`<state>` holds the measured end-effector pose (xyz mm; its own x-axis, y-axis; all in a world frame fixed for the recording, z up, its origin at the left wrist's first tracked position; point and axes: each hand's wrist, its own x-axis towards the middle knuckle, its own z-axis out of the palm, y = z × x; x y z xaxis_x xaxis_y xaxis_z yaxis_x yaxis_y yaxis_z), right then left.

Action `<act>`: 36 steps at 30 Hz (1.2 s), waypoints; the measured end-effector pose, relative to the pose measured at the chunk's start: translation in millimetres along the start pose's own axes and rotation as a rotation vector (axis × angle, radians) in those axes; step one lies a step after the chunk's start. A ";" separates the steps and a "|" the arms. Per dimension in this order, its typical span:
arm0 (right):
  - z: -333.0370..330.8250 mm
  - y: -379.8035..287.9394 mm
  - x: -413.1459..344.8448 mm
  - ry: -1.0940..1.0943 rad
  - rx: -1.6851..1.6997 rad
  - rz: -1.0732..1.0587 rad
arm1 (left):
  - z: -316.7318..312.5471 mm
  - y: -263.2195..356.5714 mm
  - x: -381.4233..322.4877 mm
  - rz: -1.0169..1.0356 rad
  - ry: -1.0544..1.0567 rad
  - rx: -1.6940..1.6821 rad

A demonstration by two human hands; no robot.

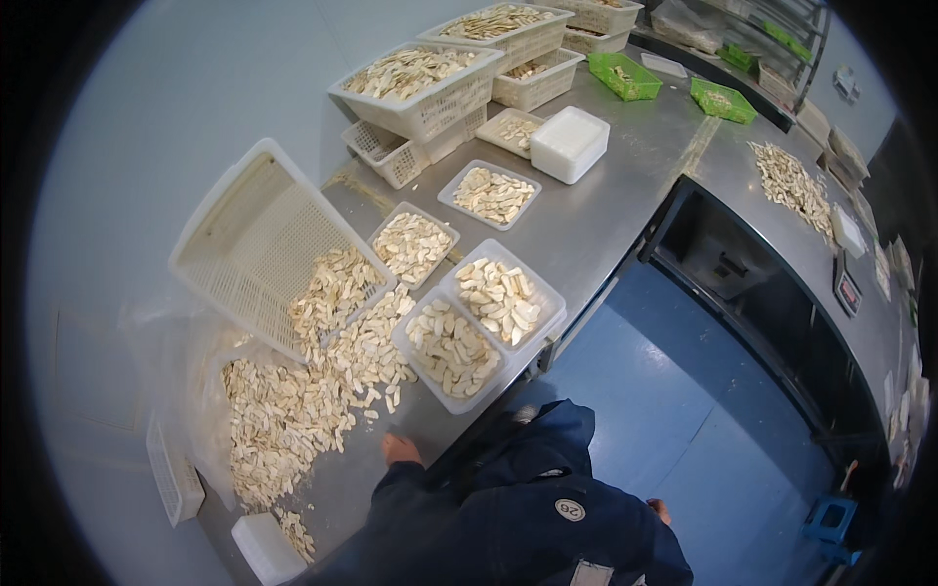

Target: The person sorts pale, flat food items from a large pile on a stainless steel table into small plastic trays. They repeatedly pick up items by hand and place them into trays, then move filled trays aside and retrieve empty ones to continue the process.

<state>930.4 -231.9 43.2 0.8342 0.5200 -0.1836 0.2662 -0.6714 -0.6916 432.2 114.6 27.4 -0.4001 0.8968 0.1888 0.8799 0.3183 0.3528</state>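
Observation:
My left hand (401, 449), in a dark blue sleeve, is low at the steel table's near edge, beside a heap of pale dried slices (275, 432); its fingers are mostly hidden. My right hand (659, 510) hangs at my side over the floor, partly behind the sleeve. Ahead of my left hand, two clear plastic trays hold slices, one nearer (454, 351) and one farther (506, 293). A white perforated basket (249, 220) lies tipped on its side, slices spilling from its mouth. Beyond stand a smaller tray of slices (412, 245) and another tray (489, 194).
Stacked white baskets of slices (432, 102) line the wall beside a stack of white trays (570, 145). Green baskets (625, 77) stand farther back. A white block-like stack (267, 549) is at lower left. The right-hand counter bears a slice pile (791, 187) and a scale (848, 289). A blue stool (830, 520) stands on the floor.

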 end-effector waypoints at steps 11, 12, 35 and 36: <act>35.8 -219.6 305.0 -0.263 0.133 -0.203 | 65.4 111.9 -108.0 -0.133 -0.489 0.033; 44.8 -252.9 334.0 -0.307 0.070 -0.288 | 66.3 128.6 -100.5 -0.168 -0.521 0.031; 331.8 -764.1 626.0 -0.462 -0.314 -1.540 | 108.4 404.8 -0.1 -0.445 -0.750 -0.212; 345.3 -772.0 633.8 -0.523 -0.405 -1.582 | 107.0 417.8 -3.4 -0.476 -0.744 -0.211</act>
<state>1086.8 798.3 219.6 -0.5538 0.8073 0.2040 0.7780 0.5890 -0.2188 828.7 277.5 76.1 -0.3757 0.6751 -0.6349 0.5698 0.7086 0.4162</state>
